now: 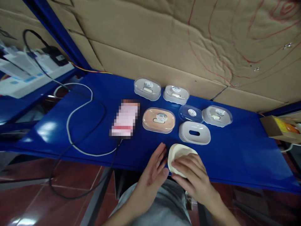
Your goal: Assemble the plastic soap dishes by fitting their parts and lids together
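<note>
My right hand (pixel 194 174) is closed over a cream oval dish (pixel 176 153) at the table's front edge, with its fingers across the top. Beside the dish's left side, my left hand (pixel 152 171) has its fingers stretched out and holds nothing. Just beyond the cream piece lies a white oval tray (pixel 204 133) with a slot in its middle. Behind this tray is a clear oval lid (pixel 189 113) with a round label. An orange-pink oval box (pixel 149 120) under a clear lid sits to the left.
Two lidded oval boxes, one left (pixel 143 89) and one right (pixel 180 98), stand near the cardboard wall (pixel 150 47). Another box (pixel 223 119) sits farther right. A pixelated phone (pixel 125 119) lies left on the blue table (pixel 246 157), with a white cable (pixel 68 125) beside it.
</note>
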`<action>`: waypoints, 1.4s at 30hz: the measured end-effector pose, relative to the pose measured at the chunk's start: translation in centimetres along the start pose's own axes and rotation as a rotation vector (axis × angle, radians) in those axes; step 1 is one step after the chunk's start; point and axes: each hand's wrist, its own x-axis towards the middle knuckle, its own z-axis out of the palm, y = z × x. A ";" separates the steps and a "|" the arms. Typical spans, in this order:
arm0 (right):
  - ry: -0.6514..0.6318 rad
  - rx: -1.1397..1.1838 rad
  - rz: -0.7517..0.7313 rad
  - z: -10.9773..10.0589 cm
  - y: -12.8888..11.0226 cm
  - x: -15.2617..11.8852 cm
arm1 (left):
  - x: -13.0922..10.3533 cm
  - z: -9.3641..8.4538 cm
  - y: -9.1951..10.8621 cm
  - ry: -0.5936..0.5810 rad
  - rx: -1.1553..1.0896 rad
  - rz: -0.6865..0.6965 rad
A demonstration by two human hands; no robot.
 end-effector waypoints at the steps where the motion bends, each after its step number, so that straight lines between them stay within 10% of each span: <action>1: 0.018 0.025 -0.031 0.4 -0.4 0.3 | 0.1 0.2 0.1 -0.014 -0.092 -0.043; 6: 0.021 0.145 -0.177 -0.3 0.4 1.1 | 0.8 0.8 0.7 0.015 -0.493 -0.314; 14: -0.026 -0.354 0.212 -3.1 8.1 0.3 | 1.8 0.7 1.8 0.140 -0.641 -0.399; 19: 0.075 -0.154 0.169 -2.8 4.9 0.5 | 2.6 0.8 1.8 0.099 -0.686 -0.352; 24: -0.086 -0.080 -0.067 -1.9 0.4 1.5 | 3.2 0.7 1.9 0.047 -0.685 -0.293; 31: -0.177 -0.196 -0.133 -0.4 0.8 1.6 | 3.8 1.0 3.0 0.146 -0.676 -0.307; 36: -0.162 -0.049 -0.207 -2.5 4.9 3.1 | 4.4 0.5 3.1 0.181 -0.650 -0.346; 42: -0.139 -0.262 0.138 -3.2 14.4 7.0 | 4.9 -0.1 2.8 0.113 -0.561 -0.338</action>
